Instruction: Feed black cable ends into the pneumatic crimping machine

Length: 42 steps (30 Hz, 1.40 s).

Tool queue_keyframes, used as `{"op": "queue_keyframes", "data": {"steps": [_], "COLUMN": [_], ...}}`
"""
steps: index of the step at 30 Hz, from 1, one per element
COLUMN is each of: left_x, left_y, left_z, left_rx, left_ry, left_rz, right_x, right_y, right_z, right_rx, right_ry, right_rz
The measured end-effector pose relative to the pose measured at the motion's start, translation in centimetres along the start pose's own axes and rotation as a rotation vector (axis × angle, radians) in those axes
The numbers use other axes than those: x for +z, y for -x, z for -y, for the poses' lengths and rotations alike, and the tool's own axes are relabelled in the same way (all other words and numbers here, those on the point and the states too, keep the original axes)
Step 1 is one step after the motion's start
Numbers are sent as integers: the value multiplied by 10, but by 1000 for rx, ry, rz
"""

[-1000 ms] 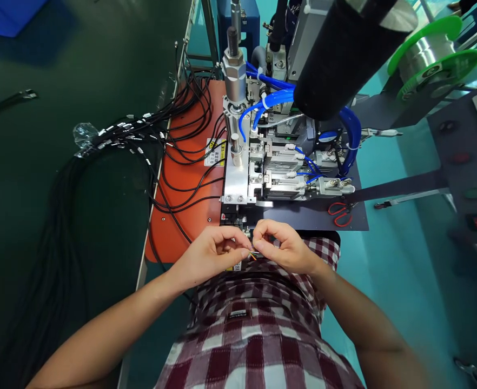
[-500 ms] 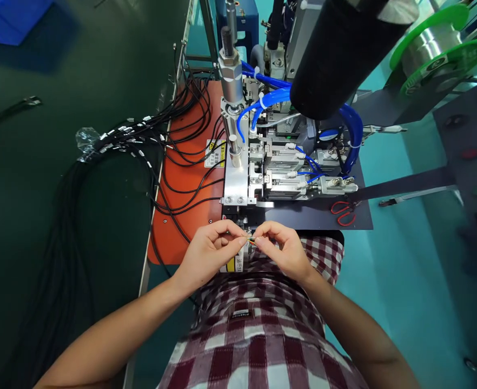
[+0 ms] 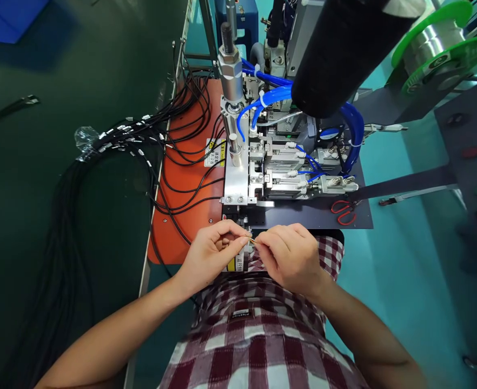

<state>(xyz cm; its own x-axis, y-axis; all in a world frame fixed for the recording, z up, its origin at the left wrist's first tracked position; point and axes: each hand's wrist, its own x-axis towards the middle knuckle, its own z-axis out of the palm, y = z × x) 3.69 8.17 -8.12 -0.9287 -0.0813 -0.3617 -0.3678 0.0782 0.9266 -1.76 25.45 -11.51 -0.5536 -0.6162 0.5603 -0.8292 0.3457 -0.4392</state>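
My left hand (image 3: 212, 253) and my right hand (image 3: 289, 255) meet just below the front edge of a small metal machine (image 3: 271, 167). Both pinch the thin coloured wires (image 3: 252, 241) at the end of a black cable, fingertips almost touching. The left fingers are curled round the cable end, and the right thumb and forefinger are pressed together on the wire tips. The cable itself is mostly hidden under my left hand.
An orange mat (image 3: 190, 178) carries loops of black cables (image 3: 141, 140) that run from a thick bundle on the dark green table (image 3: 39, 162). Red-handled scissors (image 3: 343, 212) lie on the machine's dark base. A green solder spool (image 3: 441, 48) sits upper right. Blue hoses (image 3: 271, 97) cross the machine.
My right hand has rolled over and shifted slightly left, closer onto the wire tips. The left hand has stayed in place. The view has risen a little.
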Motion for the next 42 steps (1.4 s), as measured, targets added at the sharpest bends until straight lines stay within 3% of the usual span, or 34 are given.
{"op": "queue_keyframes", "data": {"steps": [3,9,13,21,23,27,31,35,39,42], "left_x": [0,1,0,1,1,1,0,-1,1,2], "left_y": [1,0,0,-1,-1,-1,-1,0,-1,-2], "left_z": [-1,-5,-4,-5,-4,0,4,4,-1,-3], "left_rx": [-4,0,-15,-1,15,48,97,93,27,-29], "left_ry": [10,44,65,35,20,-50,-157,-212,-135,-71], "left_rz": [6,-12,-3,3,0,-8,-7,10,17,-5], "right_x": [-2,14,19,23,24,19,5,-4,4,15], "right_y": [-1,9,9,9,11,11,3,-4,-3,3], "right_z": [-3,0,3,9,11,10,2,-9,-14,-13], "right_rx": [83,557,673,641,537,177,70,140,307,487], "right_ry": [-117,-679,-871,-860,-683,-198,-59,-195,-503,-743], "right_rz": [40,-7,-7,-49,-88,-70,41,119,169,105]}}
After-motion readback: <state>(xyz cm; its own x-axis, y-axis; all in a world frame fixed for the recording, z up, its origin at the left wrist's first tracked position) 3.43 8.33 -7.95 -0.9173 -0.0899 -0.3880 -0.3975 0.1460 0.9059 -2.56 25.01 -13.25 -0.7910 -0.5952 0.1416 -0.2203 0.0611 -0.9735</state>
